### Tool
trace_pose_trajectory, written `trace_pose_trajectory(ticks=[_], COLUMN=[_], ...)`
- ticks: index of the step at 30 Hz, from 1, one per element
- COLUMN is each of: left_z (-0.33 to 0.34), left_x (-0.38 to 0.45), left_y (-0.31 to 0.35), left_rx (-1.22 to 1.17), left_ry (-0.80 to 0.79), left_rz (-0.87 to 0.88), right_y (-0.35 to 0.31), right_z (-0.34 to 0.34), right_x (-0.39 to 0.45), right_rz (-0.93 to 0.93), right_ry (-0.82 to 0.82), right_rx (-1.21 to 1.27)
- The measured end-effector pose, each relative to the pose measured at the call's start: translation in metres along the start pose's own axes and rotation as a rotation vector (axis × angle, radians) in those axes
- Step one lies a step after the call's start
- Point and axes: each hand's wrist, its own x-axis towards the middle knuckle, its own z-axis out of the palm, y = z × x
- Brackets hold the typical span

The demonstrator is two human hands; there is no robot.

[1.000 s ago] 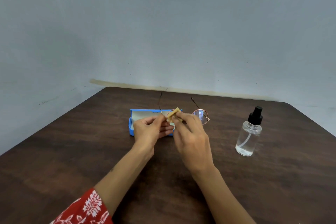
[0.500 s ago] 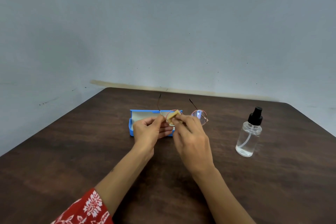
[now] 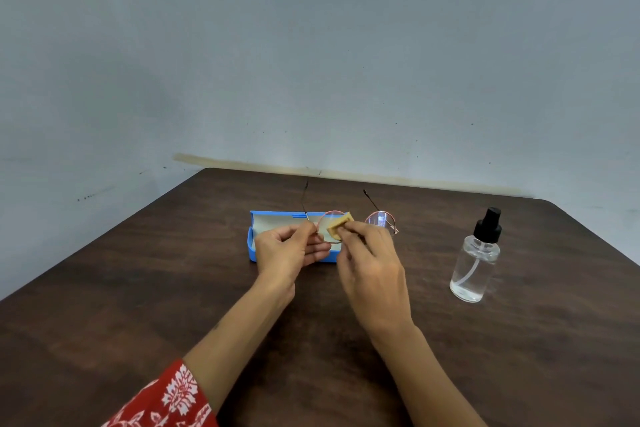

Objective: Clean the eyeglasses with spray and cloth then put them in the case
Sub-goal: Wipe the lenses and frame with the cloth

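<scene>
Round thin-rimmed eyeglasses [image 3: 379, 219] are held above the table, their two temples pointing away from me. My left hand [image 3: 289, 250] pinches the frame at the left lens's outer edge. My right hand [image 3: 370, 260] pinches a small tan cloth [image 3: 338, 224] against the left lens. The right lens is uncovered. Behind my left hand lies an open blue case [image 3: 258, 222] with a pale lining, partly hidden by both hands. To the right stands a clear spray bottle [image 3: 476, 263] with a black pump top.
A dark wooden table [image 3: 138, 305] runs back to a grey wall. The bottle stands upright about a hand's width right of my right hand. A red patterned sleeve [image 3: 166, 399] shows at the bottom left.
The glasses have shifted slightly left and tilted, and the cloth has moved a little across the left lens. Both hands keep their hold.
</scene>
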Motion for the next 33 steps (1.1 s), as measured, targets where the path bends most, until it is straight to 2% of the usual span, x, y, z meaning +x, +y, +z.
trace_pose_trajectory(ticks=[10,14,17,24,29,33], left_z=[0.0022,0.0031,0.0017,0.0031,0.0024,0.0003], left_x=[-0.0029,-0.0048,-0.0027,-0.0038,-0.0038,-0.0007], left_y=[-0.0007,-0.0015,-0.0007,-0.0017,-0.0015,-0.0016], left_rx=[0.006,-0.006,-0.014,0.006,-0.012,-0.003], left_ry=[-0.021,-0.036,-0.008,-0.021,-0.006,0.013], left_rz=[-0.007,0.010,0.016,-0.012,0.012,0.001], right_y=[0.0041,-0.0007,-0.0016,0.0064,-0.0018,0.0031], right_z=[0.0002,0.0025,0.0033,0.0017,0.0044,0.0007], right_x=[0.0011,-0.0002,-0.0014,0.0012,-0.0007,-0.0007], right_rz=[0.053,-0.043,-0.041,0.029,-0.066,0.003], right_ry=[0.080,0.026,-0.006,0.090,-0.005,0.020], right_rx=[-0.038,0.019,0.038,-0.052,0.023,-0.023])
